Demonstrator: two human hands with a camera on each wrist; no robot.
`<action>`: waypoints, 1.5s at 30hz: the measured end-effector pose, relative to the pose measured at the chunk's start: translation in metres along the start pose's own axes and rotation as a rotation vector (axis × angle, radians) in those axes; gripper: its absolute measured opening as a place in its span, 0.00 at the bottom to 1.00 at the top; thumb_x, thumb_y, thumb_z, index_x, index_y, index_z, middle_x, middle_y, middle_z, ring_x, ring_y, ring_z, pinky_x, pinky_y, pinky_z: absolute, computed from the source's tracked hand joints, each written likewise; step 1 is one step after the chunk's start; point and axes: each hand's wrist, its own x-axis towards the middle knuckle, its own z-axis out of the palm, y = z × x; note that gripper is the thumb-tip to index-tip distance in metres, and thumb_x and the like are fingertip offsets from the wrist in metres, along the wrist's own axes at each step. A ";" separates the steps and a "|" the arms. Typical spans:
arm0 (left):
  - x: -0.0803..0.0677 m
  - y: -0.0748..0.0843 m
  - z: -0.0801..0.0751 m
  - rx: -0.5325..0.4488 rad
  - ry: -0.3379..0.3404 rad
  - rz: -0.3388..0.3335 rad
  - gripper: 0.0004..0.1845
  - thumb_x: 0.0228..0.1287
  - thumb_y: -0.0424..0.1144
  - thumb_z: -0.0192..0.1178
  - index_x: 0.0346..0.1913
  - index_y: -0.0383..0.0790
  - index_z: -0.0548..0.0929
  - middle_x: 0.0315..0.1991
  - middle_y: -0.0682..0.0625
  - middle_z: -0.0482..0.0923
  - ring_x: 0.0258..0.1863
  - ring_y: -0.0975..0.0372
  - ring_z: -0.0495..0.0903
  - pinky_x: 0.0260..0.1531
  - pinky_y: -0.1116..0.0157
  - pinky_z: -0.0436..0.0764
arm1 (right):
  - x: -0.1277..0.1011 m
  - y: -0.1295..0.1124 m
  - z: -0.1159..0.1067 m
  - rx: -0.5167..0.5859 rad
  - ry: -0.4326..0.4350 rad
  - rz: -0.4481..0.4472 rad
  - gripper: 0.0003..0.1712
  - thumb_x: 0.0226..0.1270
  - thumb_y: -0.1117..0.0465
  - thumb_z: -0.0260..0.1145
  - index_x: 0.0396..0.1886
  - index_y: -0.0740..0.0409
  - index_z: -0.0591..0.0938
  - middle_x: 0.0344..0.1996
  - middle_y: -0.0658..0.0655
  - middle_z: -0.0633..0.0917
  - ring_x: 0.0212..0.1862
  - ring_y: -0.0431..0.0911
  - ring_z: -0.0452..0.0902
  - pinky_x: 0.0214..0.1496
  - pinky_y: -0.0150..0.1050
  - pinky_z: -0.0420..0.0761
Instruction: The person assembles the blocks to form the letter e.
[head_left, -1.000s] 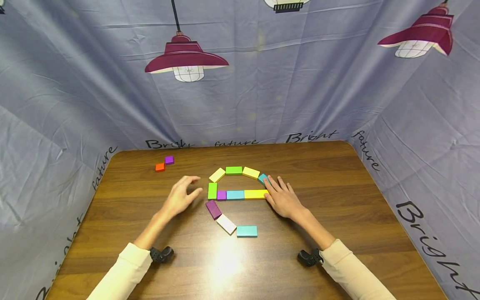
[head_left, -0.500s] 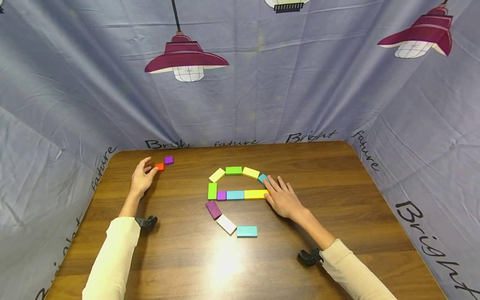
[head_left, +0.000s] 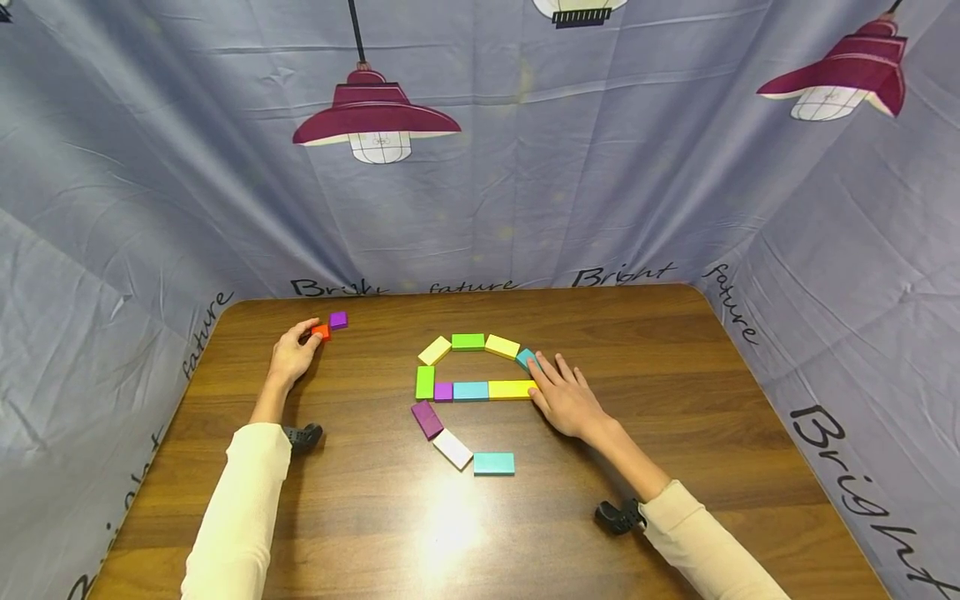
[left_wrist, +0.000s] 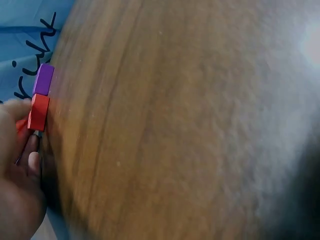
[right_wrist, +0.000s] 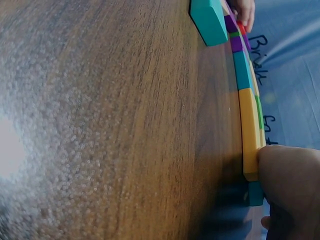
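Note:
At the table's back left, my left hand (head_left: 292, 357) pinches a small red block (head_left: 322, 332) between thumb and fingers. A purple block (head_left: 339, 320) lies right at the red one's corner. My right hand (head_left: 567, 400) lies with fingers spread over the right end of a block outline shaped like a letter e. Its fingertips cover part of a blue block (head_left: 526, 357), and the thumb is at the end of the long yellow block (head_left: 512, 390). The right wrist view shows a teal block (right_wrist: 255, 194) beyond the yellow one, partly behind the hand.
The outline's top and left hold a green block (head_left: 468, 342), pale yellow blocks and another green block (head_left: 425, 383). Its lower curve runs through a dark purple block (head_left: 427, 420), a white block (head_left: 453, 449) and a turquoise block (head_left: 493, 464). Printed curtains hang behind the wooden table (head_left: 637, 333).
My left hand has moved from beside the outline to the back left and taken hold of the red block. The right hand has stayed in place.

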 end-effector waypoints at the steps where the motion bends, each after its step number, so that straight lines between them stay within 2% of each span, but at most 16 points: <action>1: -0.001 0.000 0.000 0.018 -0.004 0.016 0.23 0.66 0.37 0.54 0.61 0.32 0.69 0.56 0.32 0.69 0.57 0.42 0.65 0.55 0.47 0.62 | 0.000 0.000 0.000 0.002 -0.001 0.002 0.32 0.73 0.49 0.45 0.72 0.55 0.51 0.70 0.59 0.52 0.68 0.62 0.43 0.62 0.64 0.49; 7: -0.006 0.000 0.000 0.055 0.009 0.109 0.21 0.61 0.30 0.58 0.57 0.28 0.71 0.53 0.30 0.69 0.52 0.42 0.69 0.51 0.48 0.67 | -0.001 0.000 -0.001 0.000 -0.006 0.010 0.32 0.73 0.49 0.44 0.72 0.54 0.51 0.70 0.59 0.52 0.69 0.61 0.43 0.62 0.63 0.49; 10: -0.010 -0.002 0.001 0.048 0.027 0.121 0.20 0.60 0.28 0.57 0.56 0.26 0.71 0.51 0.29 0.70 0.51 0.42 0.69 0.51 0.48 0.68 | 0.000 0.000 0.000 0.003 -0.006 0.007 0.33 0.73 0.49 0.44 0.72 0.55 0.51 0.70 0.59 0.52 0.69 0.61 0.43 0.62 0.64 0.49; 16: -0.018 0.000 0.001 0.024 0.044 0.136 0.21 0.61 0.30 0.58 0.56 0.28 0.71 0.50 0.29 0.68 0.48 0.43 0.70 0.49 0.49 0.69 | -0.001 0.000 0.001 -0.001 0.007 0.000 0.33 0.73 0.50 0.46 0.72 0.56 0.52 0.70 0.61 0.53 0.68 0.63 0.43 0.61 0.65 0.49; 23: -0.030 0.013 0.004 -0.031 0.073 0.172 0.21 0.60 0.34 0.61 0.55 0.27 0.72 0.46 0.33 0.71 0.46 0.45 0.73 0.46 0.51 0.72 | -0.002 0.000 0.001 0.007 0.012 -0.002 0.32 0.73 0.49 0.45 0.72 0.56 0.52 0.70 0.60 0.53 0.68 0.62 0.44 0.61 0.65 0.50; 27: -0.040 0.031 0.010 -0.046 0.062 0.204 0.22 0.58 0.37 0.63 0.53 0.29 0.74 0.45 0.36 0.73 0.44 0.47 0.75 0.46 0.54 0.74 | -0.003 0.000 0.000 0.013 0.013 0.002 0.32 0.73 0.49 0.45 0.72 0.55 0.52 0.70 0.59 0.53 0.68 0.61 0.44 0.62 0.64 0.50; 33: -0.059 0.068 0.026 -0.060 0.015 0.233 0.22 0.55 0.38 0.65 0.52 0.32 0.76 0.44 0.39 0.75 0.43 0.49 0.76 0.45 0.54 0.75 | -0.002 0.001 0.001 0.001 0.012 -0.005 0.33 0.73 0.50 0.46 0.72 0.56 0.52 0.70 0.60 0.53 0.68 0.62 0.44 0.61 0.65 0.49; 45: -0.101 0.135 0.074 -0.173 -0.125 0.343 0.18 0.50 0.35 0.69 0.45 0.37 0.80 0.39 0.47 0.78 0.40 0.55 0.79 0.42 0.61 0.78 | -0.001 0.000 -0.001 0.007 0.007 0.004 0.32 0.73 0.49 0.45 0.72 0.54 0.52 0.70 0.59 0.53 0.68 0.61 0.44 0.62 0.64 0.50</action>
